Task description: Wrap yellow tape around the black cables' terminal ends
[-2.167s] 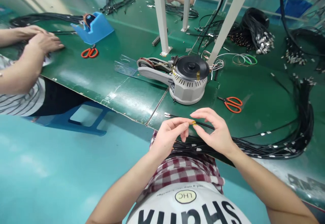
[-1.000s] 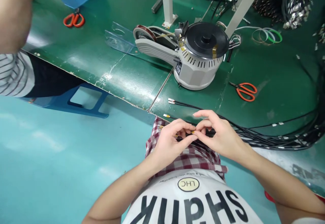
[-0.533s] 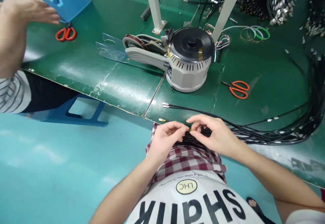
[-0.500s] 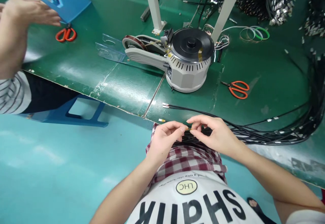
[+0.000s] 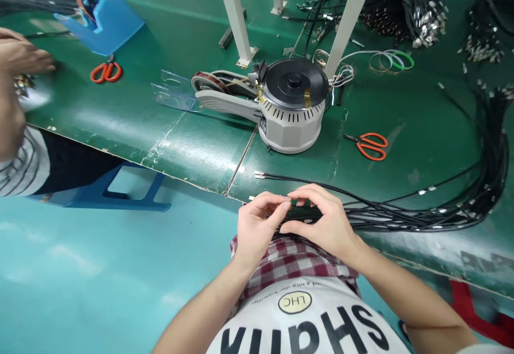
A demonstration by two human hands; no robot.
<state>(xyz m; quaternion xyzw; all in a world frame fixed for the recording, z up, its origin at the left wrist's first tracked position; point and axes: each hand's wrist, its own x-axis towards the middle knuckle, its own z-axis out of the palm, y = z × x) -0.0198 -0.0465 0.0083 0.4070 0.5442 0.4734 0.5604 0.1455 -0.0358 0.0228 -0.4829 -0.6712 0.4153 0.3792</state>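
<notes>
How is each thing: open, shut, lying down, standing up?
Left hand: pinching yellow tape
Right hand: thumb and forefinger apart
Black cables: bundled, curving
Nearer scissors: lying flat
Farther scissors: lying flat
Grey machine: upright; on or off, can't tell
Blue tape dispenser: upright, roll inside

The floor (image 5: 88, 284) is turquoise; the green workbench (image 5: 188, 153) bears pale posts (image 5: 234, 14).

On the white shirt (image 5: 267, 314), all writing stands upside down in this view. Its oval yellow badge (image 5: 295, 302) carries the letters "LHC". Beside the badge, a small printed line shows "a nice day together". Large dark letters seem to spell "SHanK", cut by the picture's edge. The grey tape machine (image 5: 291, 129) has a dark label (image 5: 263, 124), too small for reading.
</notes>
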